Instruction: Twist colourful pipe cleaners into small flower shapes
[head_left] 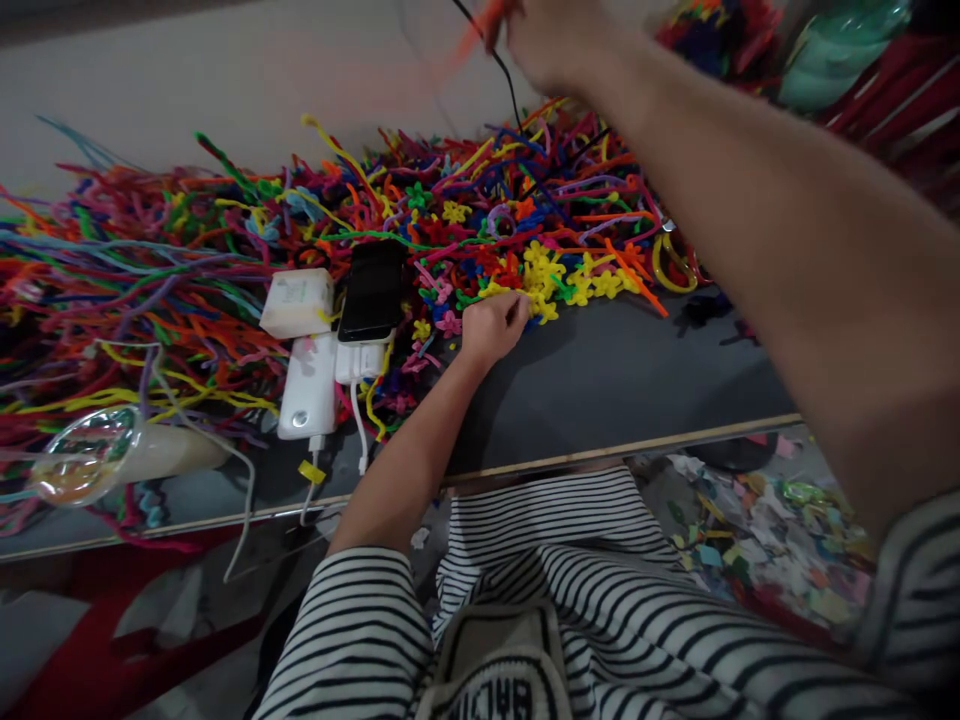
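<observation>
My left hand (495, 325) rests at the near edge of the pile, its fingers curled closed; whatever they hold, if anything, is hidden. Just beyond it lie several yellow pipe-cleaner flowers (544, 272), with pink flowers (448, 322) to its left. High up near the wall, my right hand (551, 45) is closed around an orange pipe cleaner (480, 28), which is smeared by motion. Another orange pipe cleaner (637, 278) lies on the flowers to the right. Yellow-handled scissors (671, 265) sit at the pile's right side, partly covered.
Left of my left hand are a black phone (373, 290), a white power bank (307, 385), a white box (298, 303) and cables. A plastic cup (150, 450) lies on its side on the table (600, 375). Paper scraps (772, 530) fill the lower right.
</observation>
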